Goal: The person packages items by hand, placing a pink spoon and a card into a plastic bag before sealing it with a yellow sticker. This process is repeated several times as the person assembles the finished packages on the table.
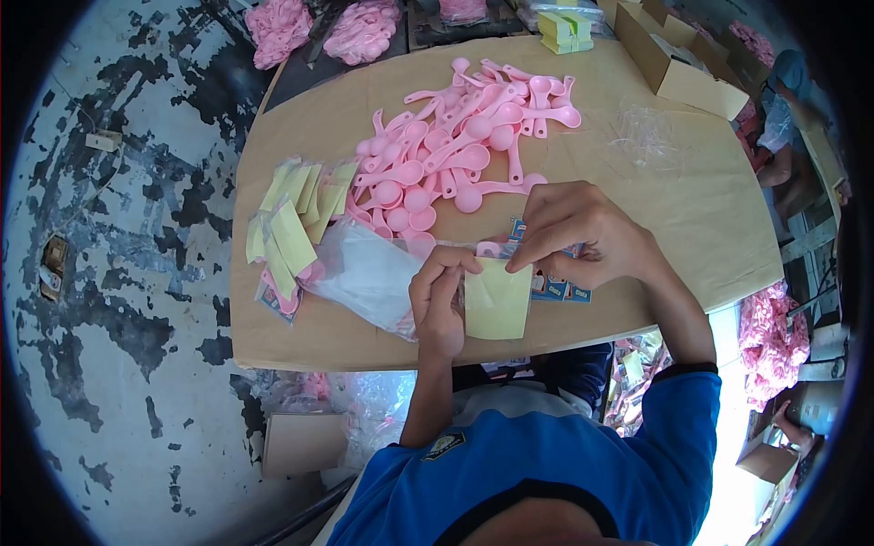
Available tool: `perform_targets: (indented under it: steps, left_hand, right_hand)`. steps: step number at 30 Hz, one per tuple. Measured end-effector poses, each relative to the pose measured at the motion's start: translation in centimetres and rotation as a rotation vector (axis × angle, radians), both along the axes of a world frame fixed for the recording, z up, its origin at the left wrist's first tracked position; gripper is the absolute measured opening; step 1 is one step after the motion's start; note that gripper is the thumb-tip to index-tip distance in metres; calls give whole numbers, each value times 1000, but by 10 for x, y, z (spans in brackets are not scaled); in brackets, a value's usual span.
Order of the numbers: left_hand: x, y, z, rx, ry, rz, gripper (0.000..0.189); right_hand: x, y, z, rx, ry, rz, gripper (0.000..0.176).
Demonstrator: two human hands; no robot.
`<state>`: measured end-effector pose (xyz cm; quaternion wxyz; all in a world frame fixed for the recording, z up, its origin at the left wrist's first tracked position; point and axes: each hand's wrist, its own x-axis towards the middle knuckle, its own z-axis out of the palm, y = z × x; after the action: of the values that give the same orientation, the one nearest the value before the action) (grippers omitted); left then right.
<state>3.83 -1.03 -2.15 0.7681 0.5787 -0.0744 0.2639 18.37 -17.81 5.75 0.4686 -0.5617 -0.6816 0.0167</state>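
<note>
My left hand pinches the upper left corner of a clear plastic packet with a pale yellow card in it. At its upper right corner, the thumb and fingers of my right hand are closed on the same packet. A bit of pink shows at the packet's top edge. Blue printed cards lie partly under my right hand. Left of my left hand lies a stack of clear plastic bags. Beyond both hands is a loose heap of pink measuring spoons.
Filled packets with yellow cards are piled at the table's left. Thin clear strips lie at the right. A yellow card bundle and an open cardboard box stand at the back. Another person's arm shows at far right.
</note>
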Motion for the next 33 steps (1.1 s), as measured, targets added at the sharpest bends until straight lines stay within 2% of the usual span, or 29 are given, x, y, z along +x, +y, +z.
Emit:
perform_targets:
  steps: [3,6,9,10,13,16,19,22,23,24,26,28,30,32,33]
  left_hand:
    - [3,-14,21,-163,-38,-124,12]
    - [6,-14,15,-11,57,-47,10]
    - [4,-18,21,-147,46,-116,13]
    - [4,-16,19,-94,53,-97,14]
    - [5,-17,13,28,54,-74,18]
    - [3,-25,17,132,41,-100,26]
    - [0,-24,11,282,31,-156,33]
    - [-12,-27,21,271,-5,-304,41]
    - [-19,-29,22,110,49,-390,39]
    - [-24,-26,24,124,31,-438,40]
    - [-35,-14,26,143,-1,-536,41]
    - [-46,-1,18,133,-31,-585,37]
    - [-53,11,14,73,-67,-643,35]
    - [-55,18,9,17,-78,-644,32]
    - [-56,21,8,-13,-77,-644,31]
  right_hand:
    - [1,-1,2,-18,-31,-22,26]
    - [2,-2,4,-19,-102,-49,20]
    - [9,-5,5,0,-167,-127,21]
    - [9,-7,5,9,-183,-163,23]
    - [0,-11,11,-126,338,-276,24]
    - [-19,-13,9,-341,304,-292,27]
    - [-35,-21,-4,-367,199,-351,30]
    - [-51,-55,-27,-271,249,-439,27]
    - [-57,-76,-30,-293,330,-485,28]
    - [-63,-104,-35,-316,414,-530,29]
    - [-73,-172,-80,-70,630,-569,34]
    - [-103,-226,-127,191,717,-834,47]
    - [-121,-306,-197,224,775,-953,47]
    - [-148,-340,-255,449,1035,-1151,39]
    - [-158,-339,-262,515,1105,-1201,34]
